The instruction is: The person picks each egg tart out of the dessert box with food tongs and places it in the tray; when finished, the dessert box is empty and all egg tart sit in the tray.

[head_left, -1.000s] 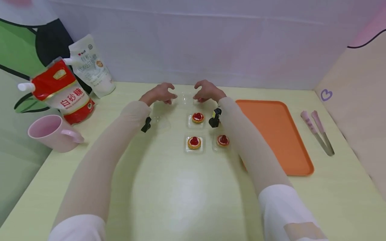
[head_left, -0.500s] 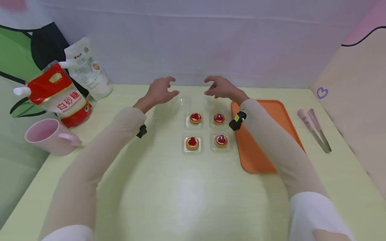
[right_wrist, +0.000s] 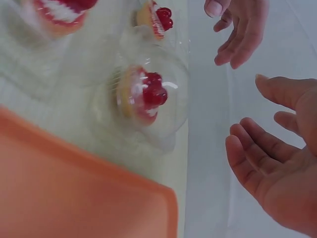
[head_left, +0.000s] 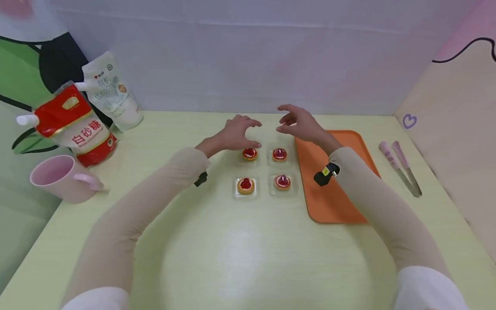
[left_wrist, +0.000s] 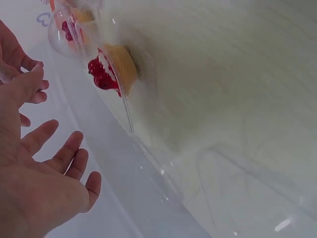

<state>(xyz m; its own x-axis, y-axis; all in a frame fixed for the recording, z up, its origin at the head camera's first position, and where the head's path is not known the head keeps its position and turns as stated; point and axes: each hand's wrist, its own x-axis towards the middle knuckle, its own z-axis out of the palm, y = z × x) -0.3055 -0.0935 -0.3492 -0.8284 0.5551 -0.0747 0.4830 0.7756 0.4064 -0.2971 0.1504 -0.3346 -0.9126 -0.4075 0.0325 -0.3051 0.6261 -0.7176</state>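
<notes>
My left hand [head_left: 237,133] hovers just behind and over the back-left fruit tart [head_left: 249,154], thumb and fingers spread with nothing between them. To its right my right hand [head_left: 301,124] is also in the air, fingers loosely bent and holding nothing. The back-left tart sits on a clear plastic base, with clear plastic reaching out behind it in the left wrist view. A clear dome covers the back-right tart [right_wrist: 148,96]. In front of these two stand the front-left tart [head_left: 246,185], on a clear base, and the front-right tart [head_left: 282,181], in clear plastic.
An orange tray [head_left: 337,206] lies right of the tarts, under my right forearm. Tongs with pink handles [head_left: 401,165] lie further right. At left stand a pink mug [head_left: 62,181], a red sugar pouch [head_left: 79,129] and a white pouch [head_left: 112,94]. A curtain [head_left: 248,64] hangs behind.
Both hands were close together at the clear plastic behind the back-left tart. They moved apart; then both shifted right, the left one coming nearer, over that tart.
</notes>
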